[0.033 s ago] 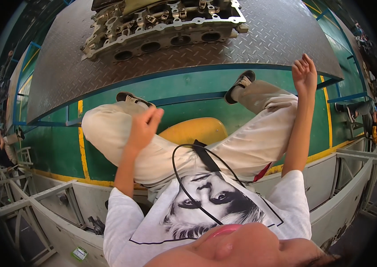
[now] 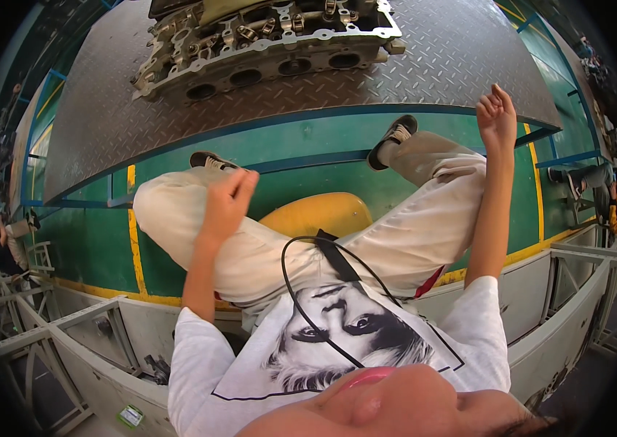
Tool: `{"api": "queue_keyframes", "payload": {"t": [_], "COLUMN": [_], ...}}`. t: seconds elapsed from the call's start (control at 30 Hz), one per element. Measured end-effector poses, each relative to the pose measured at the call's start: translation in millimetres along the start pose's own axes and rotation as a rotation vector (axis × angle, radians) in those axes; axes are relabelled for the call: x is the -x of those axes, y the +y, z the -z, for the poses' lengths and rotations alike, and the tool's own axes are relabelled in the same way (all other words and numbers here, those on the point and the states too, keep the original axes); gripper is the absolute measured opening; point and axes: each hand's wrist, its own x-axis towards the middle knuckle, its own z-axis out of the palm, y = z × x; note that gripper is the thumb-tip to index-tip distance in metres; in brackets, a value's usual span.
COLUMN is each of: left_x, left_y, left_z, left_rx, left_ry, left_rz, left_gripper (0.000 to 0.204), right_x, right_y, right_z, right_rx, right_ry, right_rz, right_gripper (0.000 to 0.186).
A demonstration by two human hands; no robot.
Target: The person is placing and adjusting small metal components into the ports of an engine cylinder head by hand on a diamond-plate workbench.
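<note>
My left hand (image 2: 227,202) hovers above my left thigh, its back toward me and its fingers curled closed. No object shows in it, though part of the fingers is turned away. Farther out to the right, my right hand (image 2: 497,119) is raised beyond my right knee, close to the table's front edge. Its fingers are folded in loosely, and I see nothing in them. Neither hand touches the metal engine cylinder head (image 2: 268,62), which lies on the table with its valve gear exposed and a row of oval ports facing me.
The patterned steel table (image 2: 439,80) has a blue frame. Beneath me is a yellow stool seat (image 2: 317,216) on a green floor (image 2: 301,182) with yellow lines. A black cable (image 2: 284,271) loops over my lap. Grey metal frames (image 2: 79,320) stand behind me; other people are at both sides.
My left hand has shifted slightly left, its fingers turned a little more inward. The right hand has risen by a very small amount. The cylinder head stays in place.
</note>
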Motion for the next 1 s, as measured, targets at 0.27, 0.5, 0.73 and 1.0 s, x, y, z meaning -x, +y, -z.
{"api": "queue_keyframes", "payload": {"t": [0.27,0.5,0.73,1.0], "left_x": [-49,-43,-40,-28], "left_y": [-17,-38,-59,-76], "left_z": [52,59,79,91], "left_rx": [-0.164,-0.332,-0.331,-0.196], "left_ry": [0.23,0.362,0.395,0.466], "left_rz": [0.0,0.047,0.181,0.216], "left_gripper": [0.032,0.036,0.042,0.042], "right_x": [-59,-70,-80,-94], "right_y": [39,69,74,98], "right_z": [-20,-29,-19,-27], "right_rx": [0.655,0.834,1.116,1.46], "right_ry": [0.166,0.147,0.168,-0.028], "right_rz": [0.08,0.096,0.124,-0.05], "right_gripper": [0.012,0.015,0.02,0.024]}}
